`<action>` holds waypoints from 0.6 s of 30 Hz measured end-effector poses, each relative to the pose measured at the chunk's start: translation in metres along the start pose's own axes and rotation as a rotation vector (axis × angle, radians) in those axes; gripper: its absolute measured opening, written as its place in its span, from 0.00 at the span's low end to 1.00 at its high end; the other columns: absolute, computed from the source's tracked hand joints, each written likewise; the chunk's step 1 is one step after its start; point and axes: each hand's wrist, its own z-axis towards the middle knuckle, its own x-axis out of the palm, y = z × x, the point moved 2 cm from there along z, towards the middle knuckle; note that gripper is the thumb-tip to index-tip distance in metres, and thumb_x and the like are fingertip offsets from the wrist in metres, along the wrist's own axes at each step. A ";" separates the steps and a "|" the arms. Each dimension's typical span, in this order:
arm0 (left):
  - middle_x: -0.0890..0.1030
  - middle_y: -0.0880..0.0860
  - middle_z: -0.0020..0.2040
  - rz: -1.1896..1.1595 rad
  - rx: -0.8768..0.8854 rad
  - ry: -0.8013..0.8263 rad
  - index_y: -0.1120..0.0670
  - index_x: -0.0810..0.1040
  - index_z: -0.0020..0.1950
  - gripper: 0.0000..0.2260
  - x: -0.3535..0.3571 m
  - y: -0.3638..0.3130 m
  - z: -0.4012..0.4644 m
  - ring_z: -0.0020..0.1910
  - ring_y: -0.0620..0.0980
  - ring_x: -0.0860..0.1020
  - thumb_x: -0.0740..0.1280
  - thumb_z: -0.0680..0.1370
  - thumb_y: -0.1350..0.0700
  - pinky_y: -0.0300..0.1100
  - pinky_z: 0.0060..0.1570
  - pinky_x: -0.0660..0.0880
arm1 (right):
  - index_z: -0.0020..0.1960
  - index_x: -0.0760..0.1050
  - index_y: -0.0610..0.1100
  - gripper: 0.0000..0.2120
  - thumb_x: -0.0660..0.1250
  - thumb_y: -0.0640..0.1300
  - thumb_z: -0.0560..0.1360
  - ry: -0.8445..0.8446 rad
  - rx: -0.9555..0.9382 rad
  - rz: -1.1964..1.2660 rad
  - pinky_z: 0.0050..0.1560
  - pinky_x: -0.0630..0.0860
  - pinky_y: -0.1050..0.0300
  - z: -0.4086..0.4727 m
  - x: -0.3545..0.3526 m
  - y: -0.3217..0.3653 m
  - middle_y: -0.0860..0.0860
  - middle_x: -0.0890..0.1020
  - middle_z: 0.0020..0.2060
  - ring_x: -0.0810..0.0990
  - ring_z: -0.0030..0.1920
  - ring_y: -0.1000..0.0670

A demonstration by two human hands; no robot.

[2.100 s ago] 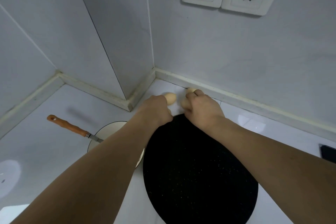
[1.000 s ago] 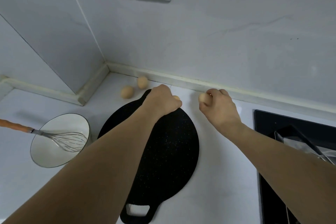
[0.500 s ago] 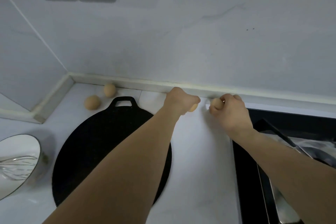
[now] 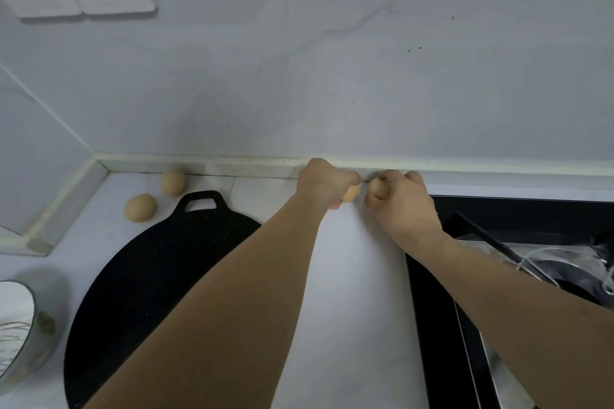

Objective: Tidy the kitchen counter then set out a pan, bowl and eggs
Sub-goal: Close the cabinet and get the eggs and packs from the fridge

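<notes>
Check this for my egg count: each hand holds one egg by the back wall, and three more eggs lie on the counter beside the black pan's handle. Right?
Not quite: only two loose eggs lie on the counter beside the black pan handle, as the head view shows. The rest holds: the left hand grips one egg and the right hand grips another by the back wall.

You are reaching both bare forearms toward the back edge of the counter, your left hand [image 4: 327,183] curling its fingers around an egg [image 4: 350,193] and your right hand [image 4: 400,197] pinching another egg [image 4: 376,189], knuckles nearly meeting.
</notes>
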 end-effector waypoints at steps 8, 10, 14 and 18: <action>0.81 0.57 0.43 0.014 0.002 -0.013 0.61 0.79 0.50 0.16 0.000 0.000 0.005 0.35 0.54 0.79 0.75 0.68 0.53 0.42 0.38 0.81 | 0.56 0.74 0.44 0.11 0.62 0.47 0.77 -0.007 -0.004 -0.012 0.42 0.67 0.59 0.004 0.000 -0.005 0.47 0.71 0.49 0.74 0.45 0.46; 0.82 0.57 0.45 0.015 -0.001 -0.008 0.61 0.79 0.51 0.18 0.000 -0.001 0.006 0.35 0.54 0.79 0.75 0.68 0.52 0.44 0.41 0.82 | 0.56 0.74 0.45 0.11 0.62 0.48 0.76 -0.012 0.013 0.002 0.42 0.68 0.58 0.006 0.000 -0.007 0.46 0.72 0.51 0.74 0.44 0.46; 0.80 0.56 0.42 0.023 -0.008 -0.010 0.62 0.78 0.52 0.18 0.002 0.000 0.008 0.35 0.54 0.79 0.75 0.69 0.52 0.44 0.42 0.82 | 0.55 0.74 0.47 0.11 0.63 0.50 0.75 -0.001 0.015 -0.011 0.43 0.69 0.57 0.006 -0.001 -0.010 0.48 0.70 0.50 0.76 0.42 0.45; 0.80 0.55 0.42 0.024 -0.012 -0.021 0.61 0.78 0.51 0.17 0.004 0.001 0.010 0.35 0.54 0.79 0.75 0.69 0.52 0.43 0.43 0.81 | 0.53 0.74 0.47 0.10 0.63 0.51 0.75 -0.024 0.014 -0.010 0.41 0.68 0.57 0.006 -0.001 -0.013 0.48 0.70 0.50 0.75 0.41 0.45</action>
